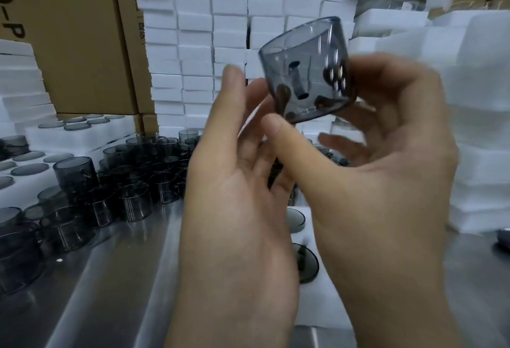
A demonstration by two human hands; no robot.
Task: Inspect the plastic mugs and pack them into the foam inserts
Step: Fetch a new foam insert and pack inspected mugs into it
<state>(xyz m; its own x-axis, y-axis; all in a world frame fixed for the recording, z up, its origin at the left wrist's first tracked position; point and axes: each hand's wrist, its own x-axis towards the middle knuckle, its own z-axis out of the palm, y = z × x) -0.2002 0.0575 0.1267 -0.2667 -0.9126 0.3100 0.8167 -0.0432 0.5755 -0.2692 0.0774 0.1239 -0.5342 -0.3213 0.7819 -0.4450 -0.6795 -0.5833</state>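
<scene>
1. Right hand [386, 171] grips the smoky-grey plastic mug [306, 66]: thumb on its lower rim, fingers curled behind the wall.
2. Left hand [234, 196] is mostly spread, with near-straight fingers touching the mug's left side.
3. The mug is tilted and held in the air above the table [110, 278], in front of the stacked foam blocks [198, 44].
4. Loose mugs [129, 176] crowd toward the table's left edge.
5. A foam insert [317, 309] with seated mugs lies under the hands.
6. Cardboard boxes [69, 30] stand behind.

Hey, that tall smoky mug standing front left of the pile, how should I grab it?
Come from above and clasp the tall mug across its top: it stands upright, its top clear of the neighbouring mugs crowding its sides.
</scene>
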